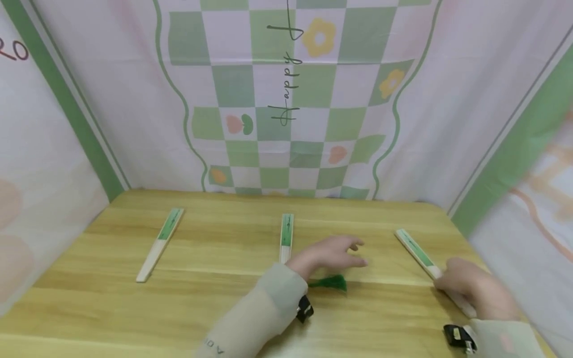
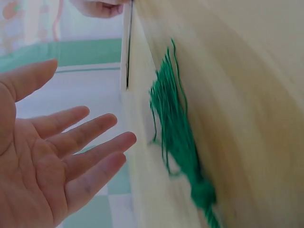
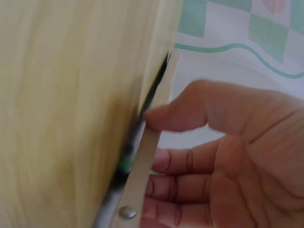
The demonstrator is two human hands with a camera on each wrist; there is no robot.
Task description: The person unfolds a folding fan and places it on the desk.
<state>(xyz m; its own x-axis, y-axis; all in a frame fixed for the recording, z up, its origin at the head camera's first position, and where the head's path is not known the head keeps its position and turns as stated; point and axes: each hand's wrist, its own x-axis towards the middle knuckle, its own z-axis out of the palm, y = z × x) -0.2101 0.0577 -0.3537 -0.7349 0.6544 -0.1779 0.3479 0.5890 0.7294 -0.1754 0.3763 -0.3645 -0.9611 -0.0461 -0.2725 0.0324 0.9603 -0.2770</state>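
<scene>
My right hand (image 1: 476,288) pinches a folded hand fan (image 1: 416,251) at the table's right side. Its thumb lies on one side of the pale wooden stick (image 3: 148,152) and the curled fingers on the other, above a metal rivet (image 3: 127,212). The green printed end points to the back left, close over the tabletop. My left hand (image 1: 329,256) reaches to the right with fingers spread, holding nothing. Beneath its wrist lies the middle folded fan (image 1: 287,231), its lower part hidden by the sleeve. A green tassel (image 2: 175,123) lies on the wood beside the left palm.
Another folded fan (image 1: 160,244), green at its far end, lies slanted on the left of the wooden table (image 1: 215,298). A checked green-and-white cloth (image 1: 273,89) hangs behind the back edge, with printed cloths on both sides. Both wrists wear black straps.
</scene>
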